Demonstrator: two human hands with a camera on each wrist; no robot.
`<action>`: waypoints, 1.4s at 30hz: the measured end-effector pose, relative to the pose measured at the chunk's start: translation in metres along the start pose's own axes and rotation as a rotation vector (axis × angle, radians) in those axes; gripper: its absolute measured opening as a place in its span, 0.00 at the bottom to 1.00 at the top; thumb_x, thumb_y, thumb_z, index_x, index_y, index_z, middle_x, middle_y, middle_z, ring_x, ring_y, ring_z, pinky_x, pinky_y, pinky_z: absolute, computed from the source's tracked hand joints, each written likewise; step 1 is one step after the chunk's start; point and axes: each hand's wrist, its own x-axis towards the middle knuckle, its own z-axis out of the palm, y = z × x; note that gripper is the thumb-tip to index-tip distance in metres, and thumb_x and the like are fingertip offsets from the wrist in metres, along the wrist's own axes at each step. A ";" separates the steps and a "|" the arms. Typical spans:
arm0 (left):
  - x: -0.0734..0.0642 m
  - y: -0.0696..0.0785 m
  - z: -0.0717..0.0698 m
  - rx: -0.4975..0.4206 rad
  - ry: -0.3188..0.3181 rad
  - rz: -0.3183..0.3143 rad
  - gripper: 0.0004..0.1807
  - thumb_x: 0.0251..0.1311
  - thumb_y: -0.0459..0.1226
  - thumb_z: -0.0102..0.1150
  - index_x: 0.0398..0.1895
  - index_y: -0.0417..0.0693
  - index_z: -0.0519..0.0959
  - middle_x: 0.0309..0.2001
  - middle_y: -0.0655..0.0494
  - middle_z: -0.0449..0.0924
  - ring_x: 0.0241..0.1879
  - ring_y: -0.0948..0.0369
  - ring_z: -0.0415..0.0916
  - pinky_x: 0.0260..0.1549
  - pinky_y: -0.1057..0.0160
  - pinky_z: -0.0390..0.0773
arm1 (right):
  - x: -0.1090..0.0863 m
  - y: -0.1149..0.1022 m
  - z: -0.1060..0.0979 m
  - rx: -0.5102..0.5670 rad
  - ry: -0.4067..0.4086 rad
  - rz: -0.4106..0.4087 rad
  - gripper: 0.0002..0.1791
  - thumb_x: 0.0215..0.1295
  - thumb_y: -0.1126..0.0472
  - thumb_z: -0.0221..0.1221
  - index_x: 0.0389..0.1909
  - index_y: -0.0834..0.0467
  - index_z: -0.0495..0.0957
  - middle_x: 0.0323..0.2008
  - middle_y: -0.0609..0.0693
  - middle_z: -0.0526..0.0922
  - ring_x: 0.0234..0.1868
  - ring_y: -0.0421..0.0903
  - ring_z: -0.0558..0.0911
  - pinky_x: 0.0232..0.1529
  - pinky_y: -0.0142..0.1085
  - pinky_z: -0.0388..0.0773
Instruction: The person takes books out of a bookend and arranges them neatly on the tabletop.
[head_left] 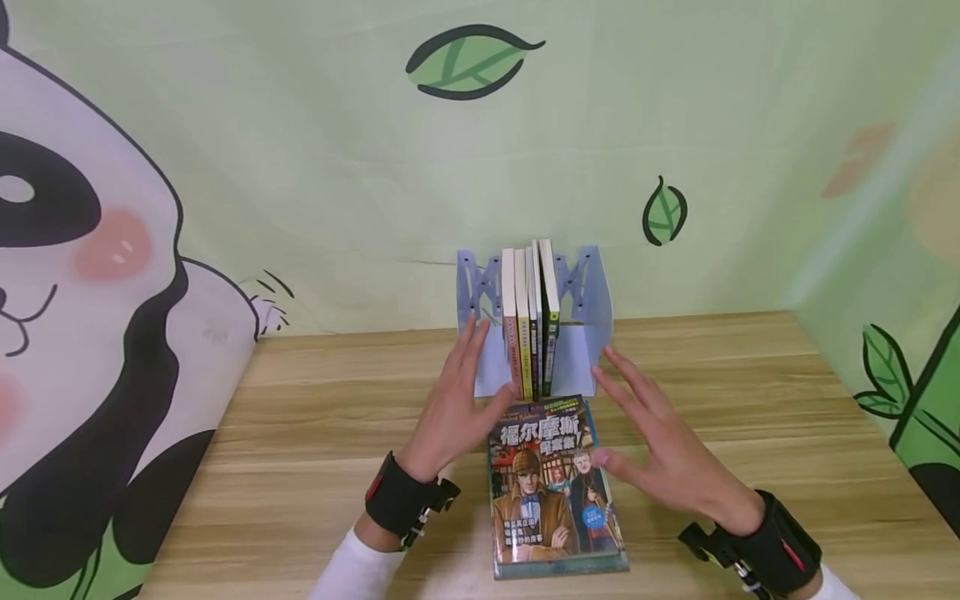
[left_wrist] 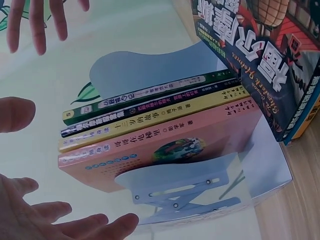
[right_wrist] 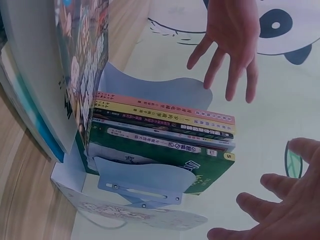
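Note:
A light-blue expandable bookend (head_left: pixel 600 325) stands on the table with a short row of upright books (head_left: pixel 529 325) in its middle. Pink (left_wrist: pixel 200 142), yellow (left_wrist: pixel 145 122) and green (right_wrist: pixel 160 150) covers show in the wrist views. Before it lies a pile of books, topped by a comic-style book (head_left: pixel 547 492) with large white characters. My left hand (head_left: pixel 453 408), fingers extended, hovers by the bookend's left side and the pile's upper left. Over the table to the right, my right hand (head_left: pixel 671 446) has its fingers spread toward the bookend's right panel. Neither hand holds anything.
Behind the wooden table (head_left: pixel 345 400) hangs a pale green backdrop (head_left: pixel 315 133) with leaf drawings and a large panda at the left. The bookend stands close to this backdrop. Black bands with small devices (head_left: pixel 405 496) circle both wrists.

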 end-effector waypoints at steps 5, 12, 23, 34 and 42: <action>0.006 -0.001 0.001 -0.011 0.025 -0.020 0.45 0.67 0.49 0.54 0.80 0.60 0.40 0.80 0.62 0.31 0.78 0.51 0.43 0.67 0.41 0.64 | 0.001 0.000 -0.002 -0.002 0.004 -0.005 0.45 0.65 0.42 0.58 0.78 0.51 0.49 0.80 0.56 0.41 0.75 0.70 0.51 0.57 0.78 0.56; 0.016 0.001 0.006 -0.045 0.058 -0.036 0.43 0.68 0.45 0.53 0.80 0.63 0.41 0.80 0.60 0.35 0.78 0.53 0.44 0.69 0.42 0.61 | 0.001 -0.001 -0.004 0.012 0.018 -0.025 0.45 0.66 0.45 0.58 0.78 0.51 0.49 0.79 0.57 0.42 0.76 0.68 0.50 0.58 0.78 0.55; 0.032 -0.001 0.016 -0.081 0.110 -0.032 0.41 0.70 0.41 0.50 0.80 0.63 0.42 0.80 0.58 0.41 0.77 0.54 0.48 0.70 0.45 0.62 | -0.001 0.000 -0.004 0.026 0.021 -0.022 0.44 0.66 0.47 0.58 0.78 0.51 0.49 0.80 0.54 0.41 0.76 0.66 0.50 0.59 0.77 0.54; 0.043 -0.006 0.026 -0.111 0.164 -0.032 0.36 0.72 0.39 0.48 0.79 0.49 0.48 0.79 0.48 0.48 0.74 0.50 0.58 0.58 0.51 0.77 | -0.003 0.001 -0.004 0.030 0.016 -0.015 0.44 0.67 0.48 0.58 0.78 0.51 0.48 0.80 0.53 0.40 0.76 0.68 0.50 0.59 0.78 0.54; 0.049 -0.011 0.034 -0.145 0.185 -0.038 0.35 0.72 0.38 0.49 0.78 0.45 0.50 0.78 0.44 0.50 0.74 0.47 0.57 0.54 0.48 0.79 | -0.004 0.001 -0.003 0.030 0.013 0.001 0.45 0.65 0.52 0.59 0.79 0.49 0.48 0.80 0.55 0.41 0.75 0.68 0.51 0.58 0.78 0.55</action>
